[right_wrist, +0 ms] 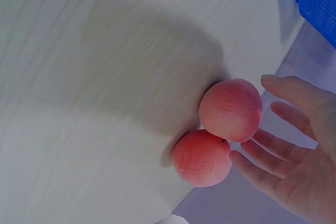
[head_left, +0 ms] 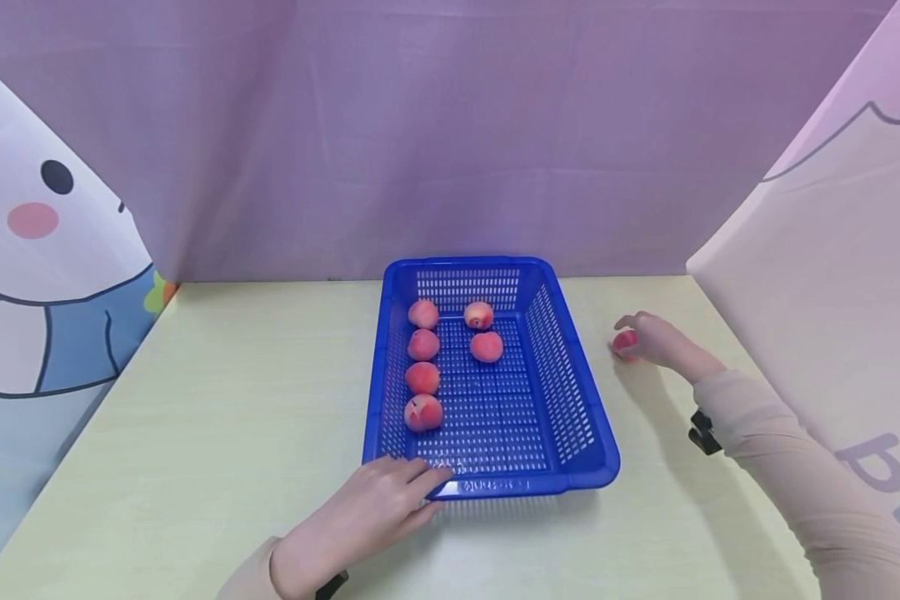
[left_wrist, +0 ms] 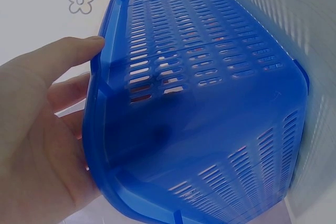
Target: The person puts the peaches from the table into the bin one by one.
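Observation:
A blue plastic basket (head_left: pixel 487 483) stands mid-table, with several peaches (head_left: pixel 422 378) in a column along its left side and two more, one of them a reddish peach (head_left: pixel 487 347), toward its back middle. My left hand (head_left: pixel 378 504) grips the basket's front rim near the left corner; in the left wrist view its thumb (left_wrist: pixel 79 51) lies on the near side of the rim and the fingers go behind. Right of the basket, my right hand (head_left: pixel 656 340) reaches over two peaches on the table, an upper peach (right_wrist: pixel 231 109) and a lower peach (right_wrist: pixel 202 158). Its fingers are spread, fingertips right at the fruit.
The pale wooden table (head_left: pixel 232 400) extends on both sides of the basket. A purple cloth (head_left: pixel 450 142) hangs behind it. Printed cartoon panels, the left panel (head_left: pixel 15 350) and the right panel (head_left: pixel 855 292), flank the table. Black wrist straps show on both arms.

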The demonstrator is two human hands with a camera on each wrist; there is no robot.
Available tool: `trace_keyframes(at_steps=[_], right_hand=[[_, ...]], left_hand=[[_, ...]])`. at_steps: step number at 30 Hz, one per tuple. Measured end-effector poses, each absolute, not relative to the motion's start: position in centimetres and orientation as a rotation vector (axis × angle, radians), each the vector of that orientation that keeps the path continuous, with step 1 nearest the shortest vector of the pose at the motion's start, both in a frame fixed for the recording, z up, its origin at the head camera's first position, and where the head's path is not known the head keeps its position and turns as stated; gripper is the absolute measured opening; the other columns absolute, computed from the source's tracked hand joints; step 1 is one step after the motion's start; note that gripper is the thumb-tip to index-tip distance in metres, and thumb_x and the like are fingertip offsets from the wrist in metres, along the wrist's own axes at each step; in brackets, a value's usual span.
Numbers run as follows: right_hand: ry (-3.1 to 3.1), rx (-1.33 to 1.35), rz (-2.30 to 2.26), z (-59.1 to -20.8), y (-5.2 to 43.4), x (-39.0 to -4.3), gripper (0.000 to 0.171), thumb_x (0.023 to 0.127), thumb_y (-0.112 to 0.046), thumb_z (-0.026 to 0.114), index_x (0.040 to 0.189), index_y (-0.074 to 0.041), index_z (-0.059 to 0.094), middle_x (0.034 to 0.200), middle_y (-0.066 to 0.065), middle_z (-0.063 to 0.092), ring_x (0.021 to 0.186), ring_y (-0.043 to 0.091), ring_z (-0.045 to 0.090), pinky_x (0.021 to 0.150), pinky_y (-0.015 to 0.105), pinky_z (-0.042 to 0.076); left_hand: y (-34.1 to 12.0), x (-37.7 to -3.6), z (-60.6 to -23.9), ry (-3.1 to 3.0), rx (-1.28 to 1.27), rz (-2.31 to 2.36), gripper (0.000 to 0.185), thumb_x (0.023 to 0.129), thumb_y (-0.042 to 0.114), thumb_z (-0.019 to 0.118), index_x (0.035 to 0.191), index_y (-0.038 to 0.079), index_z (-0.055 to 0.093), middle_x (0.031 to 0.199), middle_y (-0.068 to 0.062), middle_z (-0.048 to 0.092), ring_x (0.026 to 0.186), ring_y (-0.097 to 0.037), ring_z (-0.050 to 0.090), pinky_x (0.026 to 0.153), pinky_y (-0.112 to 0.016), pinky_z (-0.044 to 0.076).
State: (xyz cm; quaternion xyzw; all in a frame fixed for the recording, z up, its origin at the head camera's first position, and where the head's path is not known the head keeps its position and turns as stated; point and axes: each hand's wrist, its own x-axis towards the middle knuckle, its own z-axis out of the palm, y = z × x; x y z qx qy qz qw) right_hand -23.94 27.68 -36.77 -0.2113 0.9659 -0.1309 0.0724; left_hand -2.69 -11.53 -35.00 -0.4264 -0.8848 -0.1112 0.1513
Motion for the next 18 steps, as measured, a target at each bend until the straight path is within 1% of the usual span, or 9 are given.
trace_keyframes(at_steps=[6, 13, 18], right_hand=[[2.906, -0.643, -0.405, -37.2, 27.8, -24.1, 0.036, 0.073, -0.007, 0.065, 0.101, 0.014, 0.055, 0.086, 0.026, 0.058, 0.082, 0.039, 0.055, 0.078, 0.05, 0.042], [2.896, -0.631, -0.428, -37.6, 27.8, -24.2, 0.035, 0.074, -0.006, 0.064, 0.101, 0.015, 0.055, 0.088, 0.028, 0.059, 0.085, 0.042, 0.054, 0.08, 0.051, 0.041], [2.894, -0.612, -0.456, -38.0, 27.9, -24.3, 0.034, 0.074, -0.004, 0.063, 0.1, 0.016, 0.055, 0.088, 0.028, 0.058, 0.086, 0.042, 0.053, 0.081, 0.051, 0.041]], left_hand=[[-11.6, -2.7, -35.1, -2.527, -1.224, -0.318, 0.026, 0.083, 0.031, 0.06, 0.1, 0.012, 0.063, 0.083, 0.002, 0.064, 0.071, -0.009, 0.061, 0.064, -0.024, 0.049], [-11.5, -2.8, -35.2, -2.512, -1.225, -0.318, 0.027, 0.08, 0.03, 0.063, 0.1, 0.012, 0.063, 0.082, 0.002, 0.064, 0.07, -0.009, 0.06, 0.062, -0.024, 0.049], [-11.5, -2.7, -35.2, -2.519, -1.227, -0.323, 0.026, 0.082, 0.031, 0.061, 0.099, 0.012, 0.063, 0.082, 0.002, 0.064, 0.07, -0.009, 0.06, 0.062, -0.024, 0.049]])
